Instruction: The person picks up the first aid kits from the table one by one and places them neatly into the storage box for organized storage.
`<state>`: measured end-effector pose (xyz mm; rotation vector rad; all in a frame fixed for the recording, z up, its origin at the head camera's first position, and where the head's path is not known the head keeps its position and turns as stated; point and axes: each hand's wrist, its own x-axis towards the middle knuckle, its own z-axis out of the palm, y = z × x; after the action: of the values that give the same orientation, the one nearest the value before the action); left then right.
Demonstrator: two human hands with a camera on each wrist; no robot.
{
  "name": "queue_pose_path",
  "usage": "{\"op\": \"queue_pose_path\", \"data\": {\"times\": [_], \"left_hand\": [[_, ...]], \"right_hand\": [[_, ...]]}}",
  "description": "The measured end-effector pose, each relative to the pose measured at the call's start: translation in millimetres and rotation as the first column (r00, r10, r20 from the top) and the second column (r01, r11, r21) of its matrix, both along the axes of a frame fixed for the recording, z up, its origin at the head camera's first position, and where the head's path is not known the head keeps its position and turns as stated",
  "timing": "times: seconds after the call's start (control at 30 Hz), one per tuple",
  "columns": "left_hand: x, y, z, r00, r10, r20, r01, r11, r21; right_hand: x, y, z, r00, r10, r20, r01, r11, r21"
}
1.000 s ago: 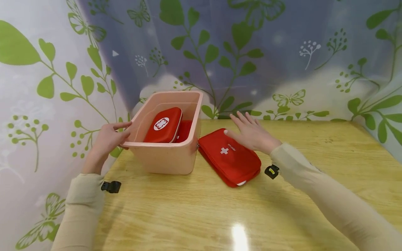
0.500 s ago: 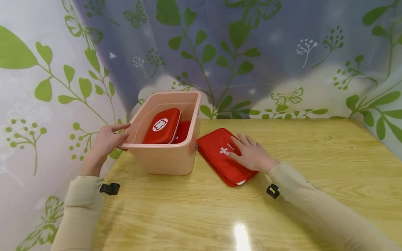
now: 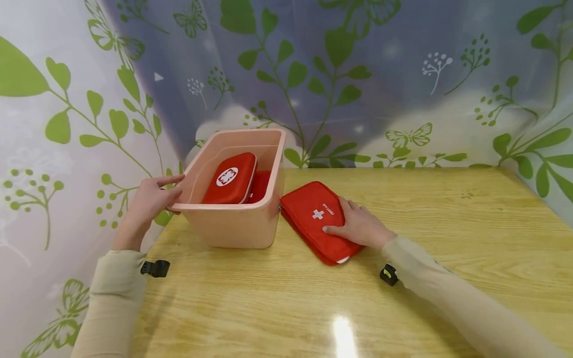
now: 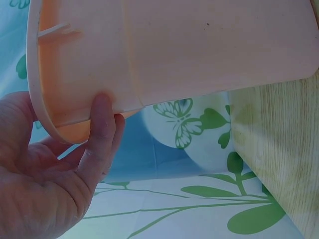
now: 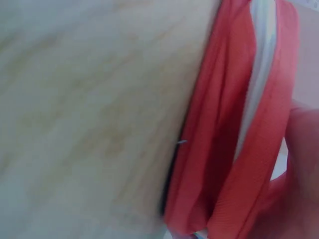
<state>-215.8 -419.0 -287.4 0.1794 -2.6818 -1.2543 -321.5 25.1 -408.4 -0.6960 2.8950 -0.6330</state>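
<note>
At the left, my left hand [image 3: 148,205] holds the near-left rim of a pink plastic bin [image 3: 233,227]. The left wrist view shows its thumb and fingers on either side of the rim. Inside the bin a red hard case [image 3: 226,190] with a white round emblem leans beside another red item [image 3: 261,186], partly hidden. Right of the bin, a red first-aid pouch [image 3: 304,211] with a white cross lies flat on the table. My right hand [image 3: 363,226] grips its right edge, thumb on top. In the right wrist view, the pouch's zipped side [image 5: 224,139] shows close up.
The wooden table [image 3: 250,298] runs up to a curtain [image 3: 403,64] printed with leaves and butterflies. Another printed curtain [image 3: 27,129] borders the left side. The pouch's corner lies close against the bin's right wall.
My right hand has come down from above the pouch's far edge onto its right side, and its fingers have closed over the edge. The left hand keeps its hold on the bin.
</note>
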Motion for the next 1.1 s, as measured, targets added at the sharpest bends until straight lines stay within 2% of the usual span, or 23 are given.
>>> {"op": "queue_pose_path", "data": {"times": [0.23, 0.4, 0.6, 0.73, 0.87, 0.93, 1.0, 1.07, 1.1], "left_hand": [[1.6, -3.6, 0.3, 1.0, 0.006, -0.015, -0.006, 1.0, 0.002], [2.8, -5.4, 4.1, 1.0, 0.019, -0.011, -0.019, 1.0, 0.007], [0.3, -2.6, 1.3, 0.999, 0.032, 0.007, -0.032, 0.999, -0.003], [-2.0, -0.6, -1.9, 0.999, 0.023, 0.022, -0.023, 1.0, 0.001], [-1.9, -1.0, -3.2, 1.0, 0.016, 0.008, -0.017, 1.0, 0.008], [-1.3, -1.0, -3.1, 1.0, 0.014, -0.005, -0.014, 1.0, 0.015], [-0.7, -1.2, -2.4, 1.0, 0.016, -0.013, -0.016, 1.0, 0.016], [-0.8, -1.3, -1.8, 1.0, 0.014, -0.018, -0.014, 1.0, 0.026], [-1.0, -1.4, -1.2, 1.0, 0.013, -0.018, -0.012, 1.0, 0.028]], "right_hand": [[-9.1, -4.0, 1.7, 0.998, -0.029, 0.06, 0.032, 0.998, -0.058], [-15.1, -1.9, 3.2, 0.99, -0.021, 0.136, 0.04, 0.989, -0.139], [-9.7, 8.9, 2.8, 0.97, -0.075, 0.232, 0.117, 0.978, -0.174], [-6.8, 18.6, -0.7, 0.968, -0.091, 0.234, 0.138, 0.971, -0.194], [-6.9, 28.7, -2.0, 0.98, -0.05, 0.194, 0.1, 0.962, -0.255], [-7.3, 35.4, -1.1, 0.982, -0.028, 0.188, 0.085, 0.951, -0.299], [-7.3, 43.4, 0.7, 0.975, -0.011, 0.221, 0.092, 0.929, -0.358], [-6.9, 52.8, 2.9, 0.955, 0.004, 0.297, 0.126, 0.9, -0.418], [-6.5, 57.7, 4.1, 0.935, 0.017, 0.354, 0.153, 0.882, -0.445]]}}
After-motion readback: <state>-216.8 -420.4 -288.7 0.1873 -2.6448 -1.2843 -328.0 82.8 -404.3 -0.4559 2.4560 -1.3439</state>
